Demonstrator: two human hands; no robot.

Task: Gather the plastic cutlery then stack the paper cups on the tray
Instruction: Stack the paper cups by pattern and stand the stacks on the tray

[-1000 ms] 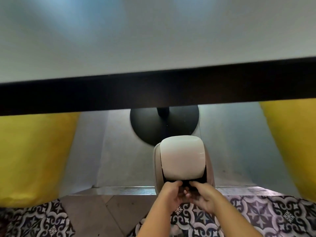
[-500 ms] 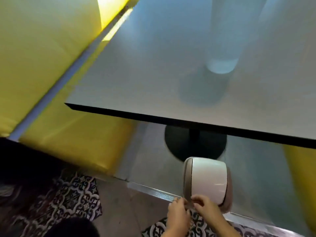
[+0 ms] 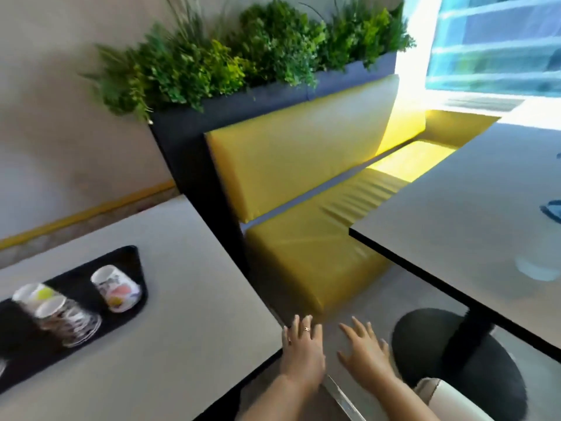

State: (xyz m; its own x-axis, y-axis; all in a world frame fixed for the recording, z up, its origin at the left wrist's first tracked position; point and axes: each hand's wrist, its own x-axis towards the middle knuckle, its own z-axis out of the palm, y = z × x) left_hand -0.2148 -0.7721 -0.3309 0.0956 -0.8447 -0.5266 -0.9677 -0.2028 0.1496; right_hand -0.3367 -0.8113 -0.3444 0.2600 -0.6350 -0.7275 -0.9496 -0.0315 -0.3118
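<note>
Paper cups [image 3: 65, 311] stand inverted on the black tray [image 3: 127, 262] at the table's [image 3: 188, 299] left (image blurred). Left hand [image 3: 302, 349] and right hand [image 3: 365, 352], each grip spread and empty, hover well apart from the cups, off the table's corner.

Black tray [image 3: 127, 262] (paper cups [image 3: 117, 288] inverted), both hands spread — empty

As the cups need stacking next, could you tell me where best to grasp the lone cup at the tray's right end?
Grip the lone cup round its side wall, fingers coming from above. It appears to stand upside down on the black tray, apart from the other cups, so its sides are free.
</note>
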